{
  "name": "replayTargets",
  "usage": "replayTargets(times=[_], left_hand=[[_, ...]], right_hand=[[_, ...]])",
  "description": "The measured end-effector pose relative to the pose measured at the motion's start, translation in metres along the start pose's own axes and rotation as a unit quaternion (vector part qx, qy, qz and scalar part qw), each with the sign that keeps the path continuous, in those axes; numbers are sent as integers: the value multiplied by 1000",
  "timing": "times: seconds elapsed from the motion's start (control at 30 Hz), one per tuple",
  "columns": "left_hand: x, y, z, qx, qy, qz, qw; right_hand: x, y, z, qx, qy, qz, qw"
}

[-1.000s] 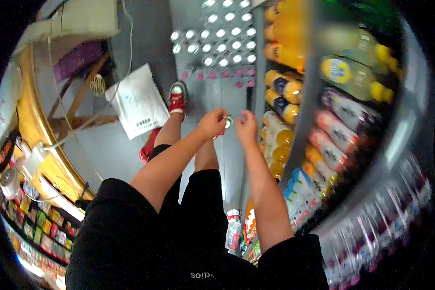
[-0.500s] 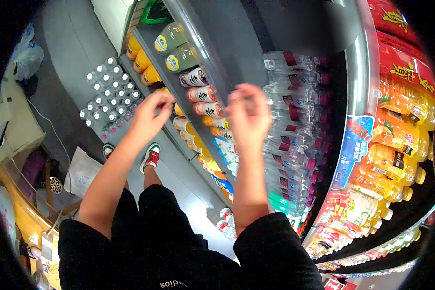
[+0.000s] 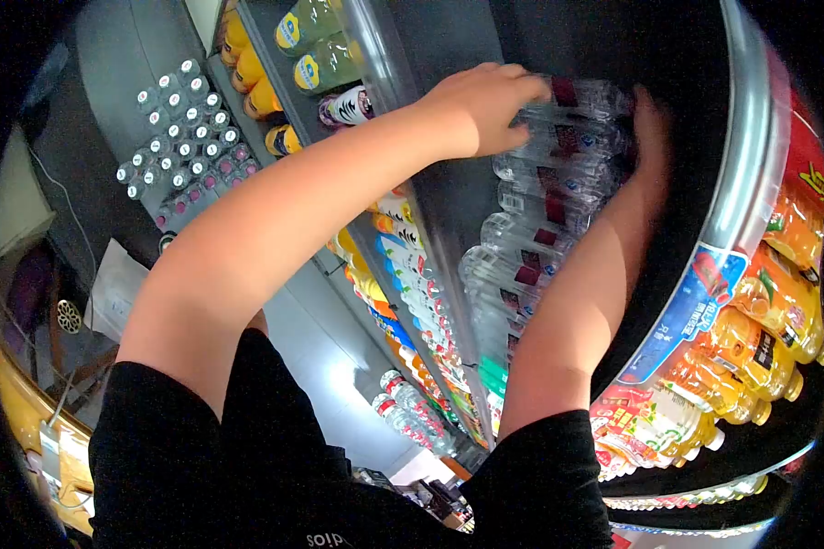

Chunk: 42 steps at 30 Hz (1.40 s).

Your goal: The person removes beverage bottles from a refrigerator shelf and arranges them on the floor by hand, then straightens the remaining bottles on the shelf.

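Observation:
A row of clear water bottles (image 3: 533, 233) with dark purple labels and pinkish-purple caps lies sideways on the dark shelf. At its far end, my left hand (image 3: 490, 105) has thumb and fingers curved around the base end of a water bottle (image 3: 579, 96). On the cap side, my right hand (image 3: 650, 133) reaches in from below, beside the end of the same bottle. Its fingers are blurred and partly in shadow, so their grip is unclear.
A curved metal shelf edge (image 3: 737, 137) with a blue price strip runs along the right, above orange juice bottles (image 3: 783, 311). Left of the row, a lower shelf holds several drinks, including green-tinted bottles (image 3: 325, 64). White-capped bottles (image 3: 178, 128) stand on the floor.
Both hands have moved forward and right, from above the shelf edge to the two ends of the far bottles. The view has shifted, and the arms now stretch across the shelf.

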<state>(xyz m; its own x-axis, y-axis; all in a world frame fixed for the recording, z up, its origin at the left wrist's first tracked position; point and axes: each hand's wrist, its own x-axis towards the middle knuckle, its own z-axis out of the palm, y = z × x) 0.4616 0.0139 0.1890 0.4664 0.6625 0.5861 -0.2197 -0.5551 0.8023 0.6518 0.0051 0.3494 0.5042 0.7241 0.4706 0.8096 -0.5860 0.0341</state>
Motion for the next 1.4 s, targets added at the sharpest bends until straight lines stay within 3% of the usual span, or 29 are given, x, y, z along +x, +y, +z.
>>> replayTargets(times=[0.1,0.2,0.37,0.43,0.47,0.6,0.67,0.8,0.87,0.9,0.97,1.0,1.13,1.23,1.3,1.37,1.4], left_hand=[[16,6,12,37,10,-18,999],[35,11,25,37,-48,-42,997],[61,26,46,62,85,-10,994],[69,31,43,85,86,-18,992],[73,34,41,110,89,-27,990],[66,41,23,112,78,-38,990],[59,41,15,93,72,0,993],[39,42,0,116,36,15,992],[26,46,-10,94,2,2,996],[19,45,-14,96,4,1,995],[6,40,-26,16,71,62,995],[3,43,-37,18,48,45,998],[-34,69,-88,-28,118,17,993],[-72,96,-133,9,137,23,990],[-97,107,-163,5,129,21,991],[-128,119,-192,20,126,-56,990],[-141,123,-205,42,122,-46,991]], right_hand=[[12,-8,0,47,-34,31,998],[20,-14,1,94,-58,66,992],[16,-21,-10,187,-151,184,953],[17,-23,-12,196,-194,215,937],[16,-22,-10,193,-219,209,933],[16,-25,-1,108,-303,-19,947],[-18,-65,-26,154,-305,99,935],[-12,-53,-5,185,-305,51,933],[-11,-54,6,68,-244,1,967],[-15,-55,9,70,-244,-2,967],[-29,-63,9,42,-120,-5,992],[-46,-85,-6,57,-120,48,990],[-77,-72,-11,72,-60,28,995],[-118,-87,-26,176,-72,67,980],[-140,-98,-39,336,-37,41,940],[-162,-107,-56,345,17,-34,938],[-175,-115,-72,324,22,-29,945]])
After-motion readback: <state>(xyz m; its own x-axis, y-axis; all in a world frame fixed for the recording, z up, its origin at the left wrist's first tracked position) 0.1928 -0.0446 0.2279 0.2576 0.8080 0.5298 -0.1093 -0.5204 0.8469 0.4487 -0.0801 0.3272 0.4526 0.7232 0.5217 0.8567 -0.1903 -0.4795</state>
